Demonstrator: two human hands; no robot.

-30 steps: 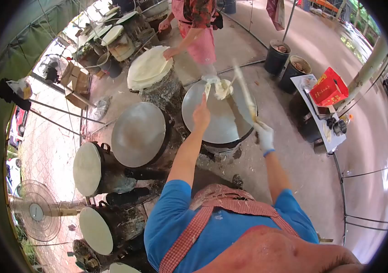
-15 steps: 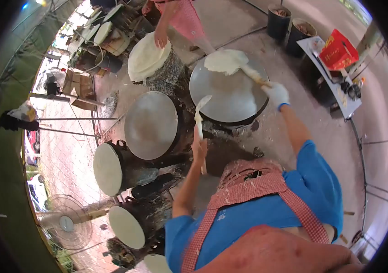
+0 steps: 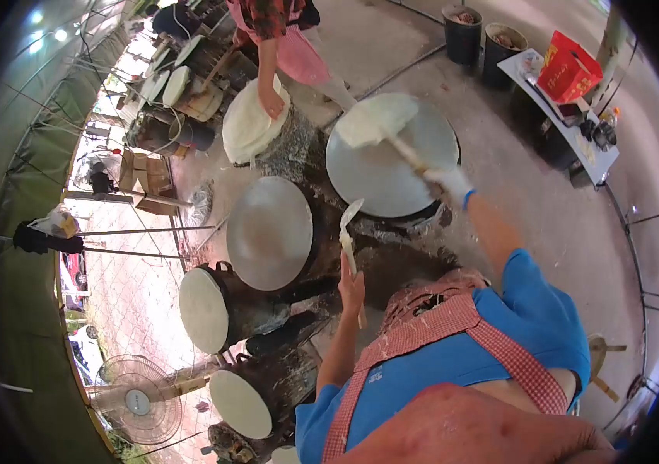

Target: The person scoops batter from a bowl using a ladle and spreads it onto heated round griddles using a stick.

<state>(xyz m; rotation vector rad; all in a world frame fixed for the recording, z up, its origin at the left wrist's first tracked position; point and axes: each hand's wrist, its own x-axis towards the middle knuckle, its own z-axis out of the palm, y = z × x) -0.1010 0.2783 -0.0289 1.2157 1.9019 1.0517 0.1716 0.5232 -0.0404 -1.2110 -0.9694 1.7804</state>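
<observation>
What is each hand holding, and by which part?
The left hand holds a long utensil by its handle; the blurred, gloved right hand holds a spreader by its handle.

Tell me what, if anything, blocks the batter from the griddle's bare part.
Nothing visible does: the batter directly borders the bare surface of the griddle. The right hand holds a tool at the batter's edge; the scoop in the left hand is apart from the batter.

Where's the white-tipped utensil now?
In the head view, the white-tipped utensil is in the left hand near the middle, its tip by the lower left edge of the griddle bearing a pale spread.
</observation>
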